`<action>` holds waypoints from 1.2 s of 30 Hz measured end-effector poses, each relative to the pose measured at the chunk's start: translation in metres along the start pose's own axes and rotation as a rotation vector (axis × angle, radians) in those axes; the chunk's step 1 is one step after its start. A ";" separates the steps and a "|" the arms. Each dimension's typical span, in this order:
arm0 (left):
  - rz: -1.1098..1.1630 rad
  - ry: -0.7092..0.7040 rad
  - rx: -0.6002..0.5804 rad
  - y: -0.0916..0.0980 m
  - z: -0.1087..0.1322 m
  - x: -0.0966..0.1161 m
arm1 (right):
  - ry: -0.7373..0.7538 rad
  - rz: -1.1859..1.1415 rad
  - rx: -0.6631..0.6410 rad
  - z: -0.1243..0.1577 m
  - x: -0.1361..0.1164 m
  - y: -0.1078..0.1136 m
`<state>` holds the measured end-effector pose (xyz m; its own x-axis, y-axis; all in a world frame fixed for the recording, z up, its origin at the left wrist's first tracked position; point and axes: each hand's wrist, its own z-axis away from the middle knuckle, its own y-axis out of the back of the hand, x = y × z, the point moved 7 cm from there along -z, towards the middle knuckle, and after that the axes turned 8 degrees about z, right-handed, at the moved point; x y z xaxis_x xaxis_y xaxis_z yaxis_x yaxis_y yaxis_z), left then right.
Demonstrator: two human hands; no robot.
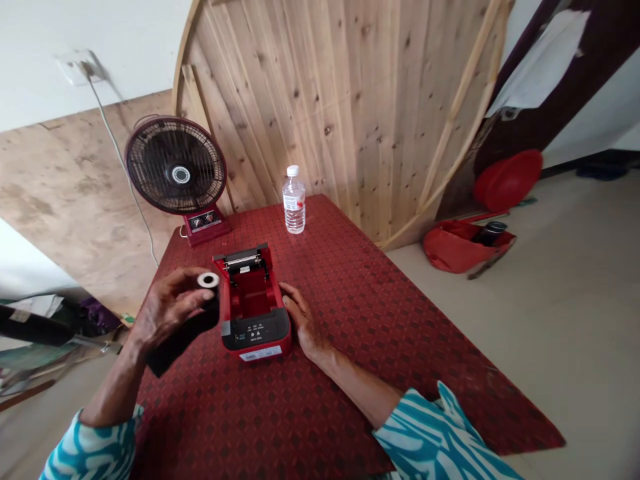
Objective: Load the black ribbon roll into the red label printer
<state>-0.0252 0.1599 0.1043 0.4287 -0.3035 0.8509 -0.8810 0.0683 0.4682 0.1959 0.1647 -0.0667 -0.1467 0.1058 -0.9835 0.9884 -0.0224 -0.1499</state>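
Note:
A red and black printer (256, 330) stands on the table with its lid raised and its inner compartment exposed. Beside its left side, my left hand (173, 307) pinches a small white paper roll (208, 280), whose dark core hole shows. Below that hand lies a black shape (185, 340), too dark to make out. My right hand (303, 320) rests against the printer's right side, its fingers slightly bent and apart, holding nothing.
The table (350, 320) has a red patterned cover. At its back stand a dark red fan (180, 173) and a clear water bottle (294, 203). A round wooden panel (340, 100) leans behind. On the floor at right lies a red bag (450, 250).

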 end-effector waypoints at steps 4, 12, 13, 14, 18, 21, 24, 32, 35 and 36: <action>-0.352 -0.266 -0.168 -0.044 -0.006 0.022 | 0.006 0.011 0.008 0.000 0.000 0.000; -0.897 -0.161 -0.352 -0.097 -0.026 0.006 | 0.060 0.051 0.018 -0.002 -0.006 0.001; -0.954 -0.108 -0.382 -0.102 -0.028 0.004 | 0.059 0.048 0.017 -0.002 -0.007 0.001; -0.998 -0.058 -0.414 -0.106 -0.030 0.001 | 0.059 0.041 0.015 -0.002 -0.007 0.001; -1.053 0.046 -0.508 -0.124 -0.038 -0.008 | 0.048 -0.002 0.004 -0.001 -0.008 0.000; -1.044 0.050 -0.540 -0.134 -0.046 -0.016 | 0.052 -0.011 0.008 -0.001 -0.008 0.000; -1.018 0.041 -0.574 -0.137 -0.052 -0.022 | 0.059 -0.009 0.015 -0.002 -0.007 0.000; -0.619 -0.103 -0.468 -0.089 -0.023 -0.002 | 0.047 0.012 0.007 -0.002 -0.004 0.001; -0.462 -0.077 -0.355 -0.061 0.003 0.002 | 0.030 0.011 0.014 0.000 -0.006 0.001; -0.435 -0.081 -0.354 -0.057 0.011 0.001 | 0.020 0.006 0.011 0.000 -0.006 0.001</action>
<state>0.0236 0.1448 0.0761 0.7083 -0.4457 0.5474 -0.4996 0.2314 0.8348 0.1978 0.1639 -0.0614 -0.1402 0.1250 -0.9822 0.9888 -0.0344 -0.1455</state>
